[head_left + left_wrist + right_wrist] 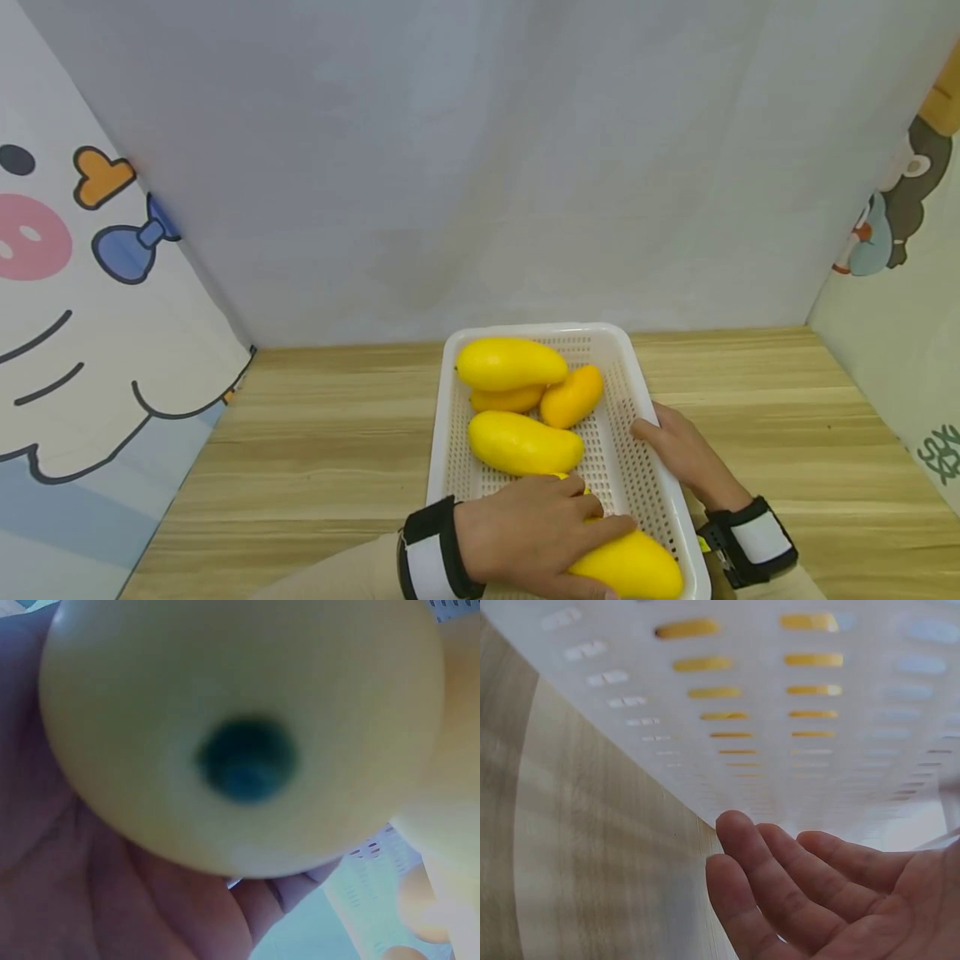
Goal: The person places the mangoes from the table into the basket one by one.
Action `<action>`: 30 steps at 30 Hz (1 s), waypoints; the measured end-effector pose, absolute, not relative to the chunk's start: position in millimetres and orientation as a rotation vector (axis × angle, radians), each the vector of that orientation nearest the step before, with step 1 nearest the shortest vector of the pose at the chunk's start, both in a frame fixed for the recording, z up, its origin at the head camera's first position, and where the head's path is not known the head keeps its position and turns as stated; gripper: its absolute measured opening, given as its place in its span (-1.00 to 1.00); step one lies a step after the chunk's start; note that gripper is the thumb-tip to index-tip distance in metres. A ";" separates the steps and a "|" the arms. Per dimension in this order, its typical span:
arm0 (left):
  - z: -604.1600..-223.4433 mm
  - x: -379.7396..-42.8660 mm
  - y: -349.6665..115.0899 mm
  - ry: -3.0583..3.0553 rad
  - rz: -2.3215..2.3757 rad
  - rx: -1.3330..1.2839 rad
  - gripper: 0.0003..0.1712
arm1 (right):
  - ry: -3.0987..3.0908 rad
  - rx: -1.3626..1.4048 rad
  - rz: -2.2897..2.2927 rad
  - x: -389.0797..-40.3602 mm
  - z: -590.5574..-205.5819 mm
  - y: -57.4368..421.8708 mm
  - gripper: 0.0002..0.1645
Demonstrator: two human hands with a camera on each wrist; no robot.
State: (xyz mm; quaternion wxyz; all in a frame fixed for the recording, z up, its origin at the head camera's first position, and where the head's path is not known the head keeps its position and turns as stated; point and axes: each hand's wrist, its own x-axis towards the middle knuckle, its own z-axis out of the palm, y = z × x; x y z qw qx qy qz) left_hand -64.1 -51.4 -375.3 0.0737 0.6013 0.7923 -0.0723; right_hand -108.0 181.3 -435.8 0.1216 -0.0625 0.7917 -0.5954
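Observation:
My left hand [528,529] curls over a large yellow mango [637,562] at the near end of a white perforated basket [648,487]. In the left wrist view the mango's dark stem end [247,759] faces the camera, with palm and fingers around its side. My right hand [686,450] grips the basket's right rim, thumb over the edge. The right wrist view shows its fingers [780,877] bent against the basket's outer wall. Two more yellow mangoes [512,364] and two smaller orange ones [572,397] lie farther up the basket. Another yellow patch is mostly hidden beneath my left fingers.
The basket stands on a wood-grain tabletop [337,433], its far end near a grey back wall [487,167]. Side panels with cartoon prints rise at the left [90,333] and right [900,333]. Bare tabletop shows on both sides of the basket.

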 end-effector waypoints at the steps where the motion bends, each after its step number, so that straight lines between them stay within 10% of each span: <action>1: -375.4 -64.4 -51.3 2.369 -0.205 1.798 -0.26 | 2.310 -0.186 -1.740 -107.9 -436.1 181.2 -0.45; 30: -378.7 -68.9 -48.3 2.307 -0.089 1.845 -0.34 | 2.298 -0.167 -1.742 -108.7 -436.2 181.7 -0.45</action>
